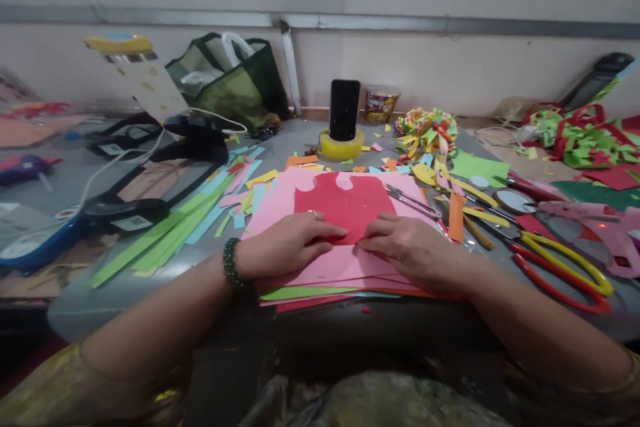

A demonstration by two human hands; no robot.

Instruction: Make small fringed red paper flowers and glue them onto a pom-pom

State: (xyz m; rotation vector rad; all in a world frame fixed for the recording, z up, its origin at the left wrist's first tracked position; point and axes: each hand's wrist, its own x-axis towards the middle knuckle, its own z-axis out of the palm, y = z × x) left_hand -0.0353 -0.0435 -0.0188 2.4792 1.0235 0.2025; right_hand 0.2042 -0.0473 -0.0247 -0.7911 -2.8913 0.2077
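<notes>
A red sheet of paper (345, 203) with a scalloped top edge lies on a stack of coloured paper (340, 267), pink on top, with green, blue, orange and red edges showing below. My left hand (295, 240) rests flat on the red sheet's lower left part, fingers stretched out to the right. At the sheet's lower right corner, my right hand (405, 243) has its fingers curled and pressed together on the edge. Part of that edge is hidden under its fingertips. Small scissors (413, 201) lie just beyond my right hand.
Red-and-yellow-handled scissors (565, 273) and a pink glue gun (595, 227) lie to the right. Green paper strips (165, 240) spread on the left. A phone (345, 110) stands in a yellow tape roll (341, 145), near a paper-strip bundle (430, 133). A green bag (230, 83) leans behind.
</notes>
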